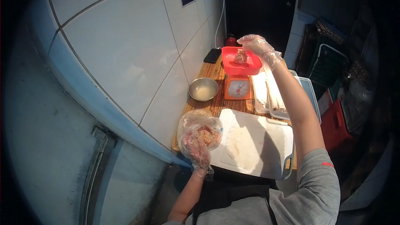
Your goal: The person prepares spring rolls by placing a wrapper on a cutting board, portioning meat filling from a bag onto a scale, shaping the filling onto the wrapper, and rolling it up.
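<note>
My left hand (pixel 196 152), in a clear plastic glove, is wrapped against the near side of a clear plastic bag (pixel 216 130) holding pinkish minced meat (pixel 207 135). Farther away, my right hand (pixel 257 46), also gloved, hovers over the right rim of a red plastic tub (pixel 243 70), its fingers stretched out to the left. Inside the tub lies a lump of meat (pixel 241 57), just below those fingertips. The tub rests on an orange kitchen scale (pixel 238 88) with a round dial.
A white cutting board (pixel 254 141), stained with meat residue, lies nearest me. Left of the scale stands a metal bowl (pixel 203 89) with cloudy liquid. A dark phone (pixel 212 56) sits by the tiled wall. Clear containers (pixel 306 87) line the right side of the wooden table (pixel 216 107).
</note>
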`<state>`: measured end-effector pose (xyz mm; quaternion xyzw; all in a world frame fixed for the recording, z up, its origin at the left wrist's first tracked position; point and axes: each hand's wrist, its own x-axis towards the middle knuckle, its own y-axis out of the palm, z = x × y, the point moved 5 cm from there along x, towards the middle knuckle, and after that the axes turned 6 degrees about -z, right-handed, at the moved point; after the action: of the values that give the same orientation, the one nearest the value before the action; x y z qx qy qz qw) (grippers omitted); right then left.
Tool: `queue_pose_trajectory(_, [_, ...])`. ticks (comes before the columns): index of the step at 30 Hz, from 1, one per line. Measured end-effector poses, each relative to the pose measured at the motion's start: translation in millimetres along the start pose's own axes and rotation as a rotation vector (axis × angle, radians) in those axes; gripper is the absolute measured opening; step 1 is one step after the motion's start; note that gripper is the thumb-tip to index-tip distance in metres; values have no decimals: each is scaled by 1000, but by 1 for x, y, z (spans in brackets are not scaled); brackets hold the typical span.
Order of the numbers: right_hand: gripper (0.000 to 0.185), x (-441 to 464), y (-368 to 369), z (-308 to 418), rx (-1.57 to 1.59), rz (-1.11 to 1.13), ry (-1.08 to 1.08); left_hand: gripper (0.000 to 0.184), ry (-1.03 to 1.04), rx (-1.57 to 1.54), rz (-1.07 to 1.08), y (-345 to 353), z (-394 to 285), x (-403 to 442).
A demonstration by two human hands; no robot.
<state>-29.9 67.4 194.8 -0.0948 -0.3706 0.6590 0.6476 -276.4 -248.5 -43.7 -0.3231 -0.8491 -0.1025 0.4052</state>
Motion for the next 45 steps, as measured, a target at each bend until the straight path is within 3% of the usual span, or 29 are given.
queue_pose_trajectory(13, [37, -6, -13, 0, 112, -18, 83, 34, -74, -40, 9, 1, -2, -1])
queue_pose_trajectory(15, [43, -2, -9, -7, 11, -17, 105, 41, 1, 50, 32, -1, -1, -1])
queue_pose_trajectory(19, [54, 7, 10, -27, -175, -45, 124, 41, -75, -59, -13, 1, -1, -1])
queue_pose_trajectory(23, [51, 16, 17, -29, -339, -7, 141, 37, -40, -27, -27, 0, 2, -2])
queue_pose_trajectory(24, [56, 14, 18, -23, -251, 35, 214, 36, -34, -35, -32, 0, 2, -2])
queue_pose_trajectory(27, [42, 17, 33, -20, -301, 233, 227, 32, -2, -10, -17, -1, 0, 0])
queue_pose_trajectory(28, [32, 18, 40, -25, -239, 198, 170, 31, -6, -20, -19, -1, 0, 0])
queue_pose_trajectory(31, [28, 1, 55, -16, -356, 118, -12, 29, -23, -60, -34, -1, 0, 0])
queue_pose_trajectory(32, [32, 1, 64, -19, -425, 214, -42, 29, -29, -80, -46, 0, 2, -2])
queue_pose_trajectory(35, [39, 5, 86, -50, 115, 157, 450, 29, -53, -60, -33, -1, -1, 0])
queue_pose_trajectory(39, [46, -27, 47, 18, -271, 347, 47, 29, -62, -27, -9, -1, 0, -2])
queue_pose_trajectory(40, [51, -24, 37, 29, -264, 389, 67, 29, -61, -51, -19, -1, 2, -2])
queue_pose_trajectory(43, [49, -5, 20, 19, -113, 112, -61, 28, -66, -118, -37, 1, 3, -2])
queue_pose_trajectory(44, [45, 0, 15, 11, -66, 90, 45, 28, -72, -132, -37, 1, 2, -2])
queue_pose_trajectory(45, [43, 2, 15, 13, -139, 111, 18, 28, -78, -145, -37, 0, 2, -2])
